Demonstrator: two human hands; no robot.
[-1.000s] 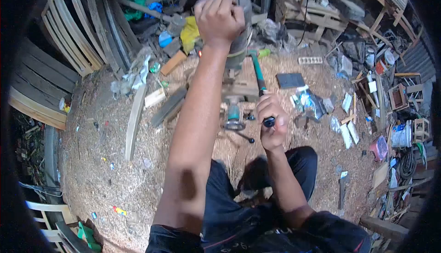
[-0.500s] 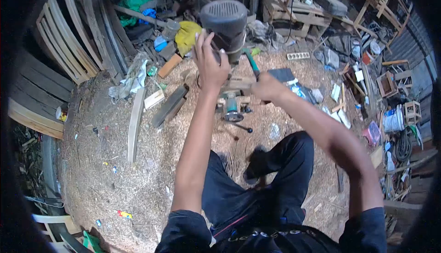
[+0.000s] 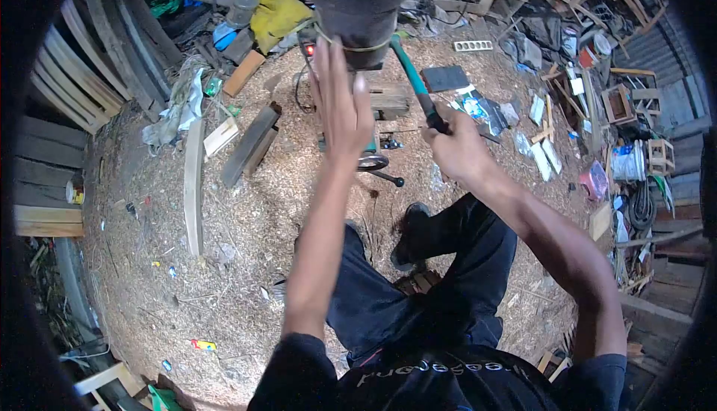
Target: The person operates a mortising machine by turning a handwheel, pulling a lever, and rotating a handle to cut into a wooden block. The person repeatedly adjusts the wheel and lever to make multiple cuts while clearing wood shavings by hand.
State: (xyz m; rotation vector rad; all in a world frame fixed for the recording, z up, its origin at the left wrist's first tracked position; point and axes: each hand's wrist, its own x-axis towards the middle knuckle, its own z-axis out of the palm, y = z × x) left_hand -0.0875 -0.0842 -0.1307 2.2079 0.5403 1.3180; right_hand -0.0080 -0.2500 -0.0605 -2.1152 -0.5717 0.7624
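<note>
A large dark rounded machine body (image 3: pixel 358 11) with a vented top stands at the top centre, close to the camera. My left hand (image 3: pixel 341 105) rests against its lower side, fingers extended upward and palm turned away. In my right hand (image 3: pixel 457 146) is the black grip of a green-handled tool (image 3: pixel 409 71), whose far end reaches the right side of the machine and is hidden behind it. Below the machine, a vise-like metal device with a round wheel (image 3: pixel 373 162) and a black-knobbed lever (image 3: pixel 388 179) shows partly behind my left wrist.
Wood chips cover the floor (image 3: pixel 246 284). Wooden offcuts (image 3: pixel 254 142) and a long board (image 3: pixel 193 187) lie left of my arms. A yellow cloth (image 3: pixel 276 17) is at the upper left. Curved boards (image 3: pixel 75 75) lean at far left; a white bucket (image 3: pixel 629 163) stands at right.
The view has shifted, so the machine appears higher and larger. My right hand has moved back and down from the machine, with more of the green handle showing. My left hand still touches the machine.
</note>
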